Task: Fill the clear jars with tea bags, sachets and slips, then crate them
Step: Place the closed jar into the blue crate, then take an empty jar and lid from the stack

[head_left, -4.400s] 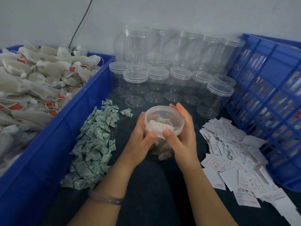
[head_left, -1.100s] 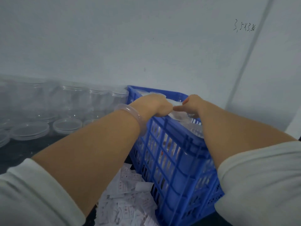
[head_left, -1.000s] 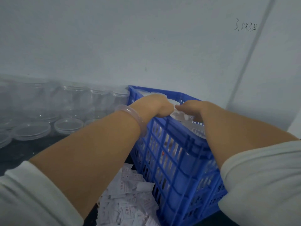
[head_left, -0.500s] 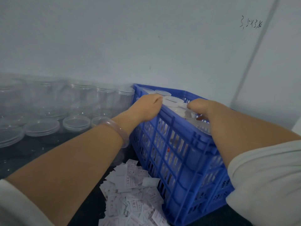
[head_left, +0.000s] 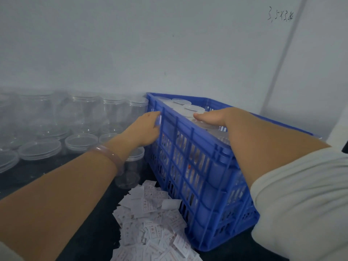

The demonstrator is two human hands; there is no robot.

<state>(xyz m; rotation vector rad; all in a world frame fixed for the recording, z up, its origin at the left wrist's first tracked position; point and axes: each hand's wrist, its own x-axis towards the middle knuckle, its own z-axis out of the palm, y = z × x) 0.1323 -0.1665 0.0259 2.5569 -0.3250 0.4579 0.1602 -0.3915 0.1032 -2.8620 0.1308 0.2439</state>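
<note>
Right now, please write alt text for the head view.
A person's right hand lies flat on lidded jars inside a blue crate; the left hand touches its outer wall. Beside it are empty clear jars and paper slips.

A short line of dark handwriting (head_left: 280, 16) stands high on the pale wall (head_left: 169, 44), towards its right end. It looks like digits broken by commas, roughly "3,543,86", though the scrawl is loose and the last characters are unsure. The white paper slips (head_left: 150, 223) heaped on the counter carry small reddish print, too small and blurred to read.
</note>
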